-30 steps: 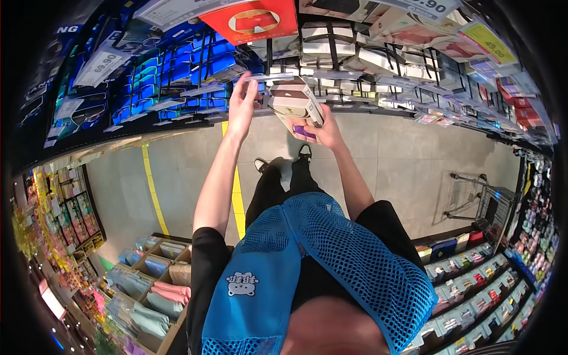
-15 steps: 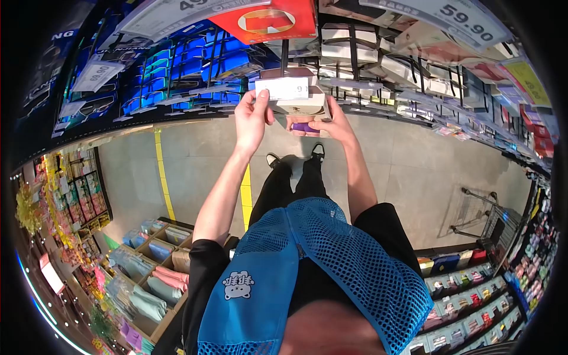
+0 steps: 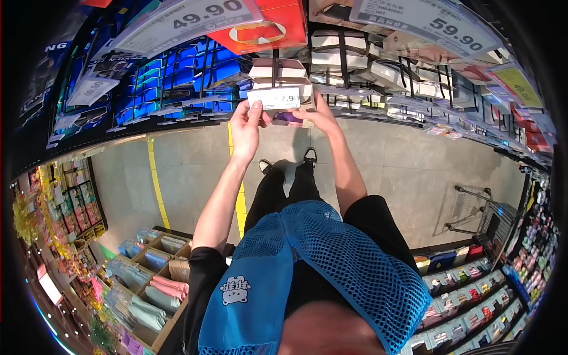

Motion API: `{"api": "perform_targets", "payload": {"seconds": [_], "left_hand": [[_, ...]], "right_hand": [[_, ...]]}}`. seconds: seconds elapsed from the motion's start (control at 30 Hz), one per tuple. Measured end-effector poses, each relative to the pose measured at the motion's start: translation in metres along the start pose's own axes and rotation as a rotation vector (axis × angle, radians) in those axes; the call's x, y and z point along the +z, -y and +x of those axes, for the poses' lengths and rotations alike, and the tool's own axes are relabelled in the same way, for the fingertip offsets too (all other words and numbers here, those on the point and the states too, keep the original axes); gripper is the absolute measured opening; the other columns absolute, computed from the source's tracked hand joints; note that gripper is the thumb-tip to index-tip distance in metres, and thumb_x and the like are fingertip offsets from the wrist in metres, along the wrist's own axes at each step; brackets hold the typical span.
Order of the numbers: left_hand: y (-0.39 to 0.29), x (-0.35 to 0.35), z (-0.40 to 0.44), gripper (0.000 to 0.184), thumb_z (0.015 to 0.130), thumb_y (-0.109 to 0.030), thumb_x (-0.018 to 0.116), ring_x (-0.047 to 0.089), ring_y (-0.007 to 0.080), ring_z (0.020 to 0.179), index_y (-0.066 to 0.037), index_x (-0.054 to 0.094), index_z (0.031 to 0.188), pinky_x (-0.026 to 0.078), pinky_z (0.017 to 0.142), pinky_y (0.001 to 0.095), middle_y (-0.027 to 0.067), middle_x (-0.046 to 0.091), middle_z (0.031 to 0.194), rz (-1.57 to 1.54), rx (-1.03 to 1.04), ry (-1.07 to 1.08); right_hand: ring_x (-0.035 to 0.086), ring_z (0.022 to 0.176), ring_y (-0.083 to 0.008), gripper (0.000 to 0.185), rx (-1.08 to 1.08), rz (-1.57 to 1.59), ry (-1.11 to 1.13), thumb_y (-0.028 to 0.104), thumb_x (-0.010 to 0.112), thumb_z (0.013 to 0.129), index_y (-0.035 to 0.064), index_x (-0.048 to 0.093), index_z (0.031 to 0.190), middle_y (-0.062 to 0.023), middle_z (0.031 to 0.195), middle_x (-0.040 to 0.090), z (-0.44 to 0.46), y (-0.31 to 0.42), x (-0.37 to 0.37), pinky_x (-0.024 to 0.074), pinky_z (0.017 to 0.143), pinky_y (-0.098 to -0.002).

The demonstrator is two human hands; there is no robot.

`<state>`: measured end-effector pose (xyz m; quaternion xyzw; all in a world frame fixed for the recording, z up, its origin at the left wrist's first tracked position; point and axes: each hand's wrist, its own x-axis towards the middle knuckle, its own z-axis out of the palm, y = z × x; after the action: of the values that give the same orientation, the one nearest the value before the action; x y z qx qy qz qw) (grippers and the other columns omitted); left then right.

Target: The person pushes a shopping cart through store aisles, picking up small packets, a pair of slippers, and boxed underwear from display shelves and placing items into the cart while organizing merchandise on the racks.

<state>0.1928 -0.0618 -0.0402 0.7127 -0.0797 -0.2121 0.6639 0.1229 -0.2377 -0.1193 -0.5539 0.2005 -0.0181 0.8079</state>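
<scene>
My left hand [image 3: 245,127] pinches the lower left corner of a white price tag [image 3: 272,98], thumb on its front. The tag ends in "7.90", its other print too blurred to read. Right behind it is a packaged box [image 3: 288,119] with a purple picture on its front, partly covered by the tag. My right hand [image 3: 321,116] is closed around the box's right side, fingertips across the front. More pale boxes [image 3: 277,68] hang behind on a dark hook; I cannot tell whether the held box is on that hook.
Blue boxes [image 3: 171,74] hang to the left and white boxes [image 3: 338,56] to the right. Large price signs [image 3: 189,22] jut out above. Behind me stand a bin of folded goods [image 3: 155,260] and a shopping cart [image 3: 488,216].
The tag now sits slightly lower and more legible in view. Less of the box's purple front shows, and more of the boxes behind is visible. Both hands keep their hold.
</scene>
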Motion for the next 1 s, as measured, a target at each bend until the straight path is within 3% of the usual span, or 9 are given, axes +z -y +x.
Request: {"api": "perform_targets", "payload": {"seconds": [0.07, 0.23, 0.3, 0.37, 0.43, 0.47, 0.7, 0.9, 1.0], "left_hand": [[0.000, -0.001, 0.000, 0.021, 0.092, -0.023, 0.050, 0.050, 0.0075, 0.063, -0.003, 0.054, 0.093, 0.042, 0.060, 0.0227, 0.0028, 0.058, 0.072, 0.032, 0.003, -0.006], [-0.002, 0.001, 0.002, 0.023, 0.091, -0.024, 0.052, 0.051, 0.0057, 0.066, -0.002, 0.057, 0.096, 0.042, 0.061, 0.0215, 0.0013, 0.060, 0.074, -0.004, 0.011, -0.011], [-0.002, 0.001, 0.001, 0.023, 0.090, -0.023, 0.054, 0.050, 0.0050, 0.069, -0.001, 0.058, 0.097, 0.041, 0.062, 0.0213, 0.0005, 0.059, 0.077, 0.060, 0.029, -0.062], [0.001, -0.006, 0.002, 0.023, 0.090, -0.022, 0.054, 0.049, 0.0046, 0.070, 0.000, 0.059, 0.097, 0.040, 0.062, 0.0209, 0.0001, 0.059, 0.079, 0.072, 0.047, -0.058], [0.000, -0.005, 0.004, 0.024, 0.089, -0.022, 0.055, 0.048, 0.0042, 0.072, 0.000, 0.059, 0.097, 0.039, 0.063, 0.0204, -0.0002, 0.059, 0.081, 0.077, 0.077, -0.021], [-0.002, -0.004, 0.003, 0.024, 0.089, -0.022, 0.056, 0.047, 0.0041, 0.071, 0.001, 0.059, 0.097, 0.039, 0.063, 0.0198, -0.0003, 0.059, 0.081, 0.068, 0.070, -0.029], [0.005, -0.013, 0.008, 0.026, 0.087, -0.023, 0.058, 0.052, 0.0092, 0.082, 0.001, 0.061, 0.098, 0.040, 0.077, 0.0230, 0.0035, 0.061, 0.087, 0.160, 0.100, -0.019], [-0.009, -0.008, 0.007, 0.021, 0.089, -0.023, 0.054, 0.052, 0.0064, 0.070, -0.003, 0.058, 0.096, 0.040, 0.063, 0.0209, 0.0017, 0.061, 0.082, 0.036, -0.006, 0.067], [-0.011, -0.014, 0.005, 0.018, 0.090, -0.022, 0.052, 0.050, 0.0051, 0.062, -0.005, 0.057, 0.093, 0.037, 0.055, 0.0194, 0.0012, 0.061, 0.078, -0.022, -0.095, 0.120]], "right_hand": [[0.058, 0.089, -0.0156, 0.067, -0.070, -0.064, -0.017, 0.006, 0.073, 0.068, -0.0035, 0.036, 0.123, -0.0105, 0.097, 0.060, 0.019, -0.036, -0.010, 0.0489, 0.075, -0.0281], [0.055, 0.099, -0.0175, 0.070, -0.045, -0.021, 0.021, 0.008, 0.071, 0.073, -0.0064, 0.032, 0.130, -0.0148, 0.109, 0.056, 0.025, -0.036, -0.009, 0.0443, 0.085, -0.0308], [0.051, 0.107, -0.0205, 0.075, -0.301, -0.421, -0.199, 0.004, 0.070, 0.072, -0.0038, 0.028, 0.133, -0.0157, 0.118, 0.051, 0.038, -0.050, -0.008, 0.0413, 0.090, -0.0307], [0.044, 0.118, -0.0261, 0.092, -0.329, -0.350, -0.131, 0.000, 0.071, 0.068, 0.0098, 0.016, 0.141, -0.0172, 0.131, 0.042, 0.034, -0.026, -0.001, 0.0364, 0.096, -0.0307], [0.041, 0.121, -0.0317, 0.093, -0.514, -0.780, -0.384, -0.001, 0.069, 0.068, 0.0116, 0.012, 0.141, -0.0191, 0.134, 0.037, 0.037, -0.033, 0.005, 0.0389, 0.095, -0.0336], [0.041, 0.121, -0.0317, 0.093, -0.515, -0.781, -0.384, -0.001, 0.069, 0.068, 0.0116, 0.012, 0.141, -0.0191, 0.134, 0.037, 0.036, -0.036, 0.004, 0.0389, 0.095, -0.0336], [0.040, 0.119, -0.0354, 0.068, -0.398, -0.824, -0.383, 0.008, 0.068, 0.073, 0.0095, 0.036, 0.133, -0.0188, 0.135, 0.035, 0.004, -0.032, 0.015, 0.0407, 0.094, -0.0358], [0.050, 0.110, -0.0330, 0.065, -0.277, -0.652, -0.469, 0.012, 0.069, 0.073, 0.0107, 0.040, 0.131, -0.0161, 0.129, 0.043, 0.001, -0.036, 0.015, 0.0427, 0.091, -0.0373], [0.059, 0.096, -0.0292, 0.043, -0.349, -0.923, -0.500, 0.011, 0.067, 0.077, 0.0043, 0.050, 0.116, -0.0173, 0.110, 0.057, -0.005, -0.026, 0.023, 0.0484, 0.079, -0.0365]]}}
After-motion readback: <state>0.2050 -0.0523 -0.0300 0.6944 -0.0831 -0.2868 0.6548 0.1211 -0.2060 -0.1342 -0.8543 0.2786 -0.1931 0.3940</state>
